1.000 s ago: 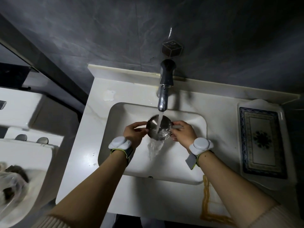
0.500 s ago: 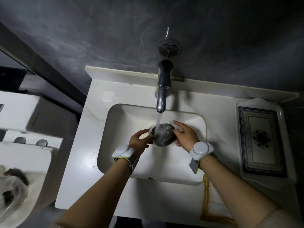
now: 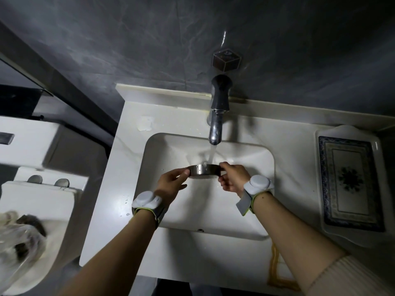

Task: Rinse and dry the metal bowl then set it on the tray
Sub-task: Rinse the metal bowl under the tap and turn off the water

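Note:
The small metal bowl (image 3: 204, 171) is held level over the white sink (image 3: 252, 216), side wall towards me, under the running faucet (image 3: 216, 124). Water streams from the spout onto it. My left hand (image 3: 171, 183) pinches the bowl's left rim between thumb and fingers. My right hand (image 3: 233, 177) grips its right side, fingers curled over the rim. The patterned tray (image 3: 350, 182), white with a blue border, lies on the counter to the right of the sink with nothing on it.
A white countertop (image 3: 119, 210) surrounds the sink, with water drops on its left part. A toilet (image 3: 38, 201) and a plastic bag (image 3: 19, 238) are at the left. A yellowish strip (image 3: 275, 268) hangs at the counter's front edge. A dark wall rises behind.
The bowl was tipped with its inside, then its underside, towards me; now it is turned level and I see its side. Both hands shifted to its left and right rim.

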`<state>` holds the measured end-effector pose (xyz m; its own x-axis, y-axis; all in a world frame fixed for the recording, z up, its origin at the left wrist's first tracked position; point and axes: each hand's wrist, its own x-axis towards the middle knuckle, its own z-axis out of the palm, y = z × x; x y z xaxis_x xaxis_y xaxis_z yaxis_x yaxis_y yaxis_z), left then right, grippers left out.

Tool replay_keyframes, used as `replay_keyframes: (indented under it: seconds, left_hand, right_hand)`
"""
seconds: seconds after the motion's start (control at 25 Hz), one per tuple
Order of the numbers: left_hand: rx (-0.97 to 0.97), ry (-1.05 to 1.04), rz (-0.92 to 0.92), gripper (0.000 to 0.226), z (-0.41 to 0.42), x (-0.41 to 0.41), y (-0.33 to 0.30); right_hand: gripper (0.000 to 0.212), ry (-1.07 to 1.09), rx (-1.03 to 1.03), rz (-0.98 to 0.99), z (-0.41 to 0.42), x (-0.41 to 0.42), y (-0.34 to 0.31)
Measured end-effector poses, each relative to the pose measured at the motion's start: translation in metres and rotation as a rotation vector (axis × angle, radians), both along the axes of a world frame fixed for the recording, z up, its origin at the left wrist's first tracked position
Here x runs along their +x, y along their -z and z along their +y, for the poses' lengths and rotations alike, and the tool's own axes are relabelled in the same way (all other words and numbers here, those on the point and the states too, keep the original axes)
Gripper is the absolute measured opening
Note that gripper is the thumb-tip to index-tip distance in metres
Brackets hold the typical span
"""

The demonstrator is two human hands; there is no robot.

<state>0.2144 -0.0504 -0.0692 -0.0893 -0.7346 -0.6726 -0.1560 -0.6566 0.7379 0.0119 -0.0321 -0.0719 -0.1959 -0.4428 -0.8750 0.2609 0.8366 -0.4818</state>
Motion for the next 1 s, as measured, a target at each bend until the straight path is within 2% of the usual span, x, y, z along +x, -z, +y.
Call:
replay_keyframes:
  seconds: [0.2,0.36,0.44,0.56,0.76,1.0]
  left_hand:
    - [0.041,-0.148,0.072,0.029,-0.003,-0.013,-0.002]
    - [0.067,-0.204,0.084,0.038,-0.006,-0.025,-0.001]
    - [0.095,-0.19,0.044,0.044,-0.006,-0.028,0.0]
    - [0.143,-0.14,-0.035,0.047,-0.006,-0.031,0.004]
    - [0.134,-0.114,-0.002,0.036,-0.001,-0.027,0.009]
    - [0.166,-0.065,0.048,0.029,0.002,-0.018,0.008]
  right_hand:
    - [0.034,-0.036,-0.003,0.026,0.001,-0.003,0.007]
    - [0.044,-0.095,-0.054,0.18,0.003,-0.005,0.015]
    - [0.042,-0.109,-0.078,0.224,0.002,-0.004,0.016]
    - [0.038,-0.085,-0.084,0.156,0.001,-0.001,0.015]
    - [0.036,-0.092,-0.138,0.142,0.005,-0.004,0.017]
    - [0.035,-0.086,-0.1,0.124,0.007,-0.004,0.012]
